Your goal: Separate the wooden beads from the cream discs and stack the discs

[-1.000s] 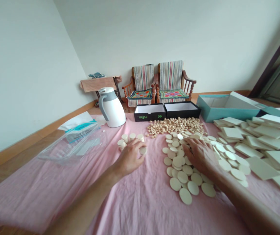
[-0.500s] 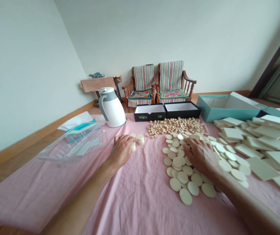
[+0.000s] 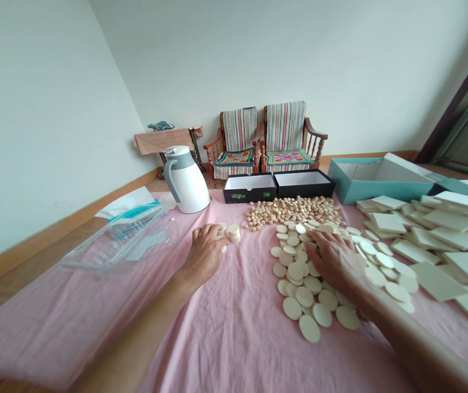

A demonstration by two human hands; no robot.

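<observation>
My left hand (image 3: 203, 252) is closed around a small stack of pale round wooden discs; their edges peek out beside the fingers. Right beside it stand further short stacks of discs (image 3: 234, 233). My right hand (image 3: 334, 256) rests on a wide loose spread of the same round discs (image 3: 304, 296). Its fingers are bent down and drawn together among the discs, and the fingertips are hidden, so what they hold does not show.
Behind the discs lie many small wooden beads (image 3: 295, 210). Square pale boards (image 3: 438, 281) are heaped at the right. Two black boxes (image 3: 250, 195), a teal box (image 3: 381, 188) and a white jug (image 3: 191, 188) stand farther back. A clear plastic tray (image 3: 95, 256) lies left on the pink cloth (image 3: 234, 338).
My left hand has shifted slightly over the disc stack and covers more of it. My right hand stays in nearly the same place among the loose discs.
</observation>
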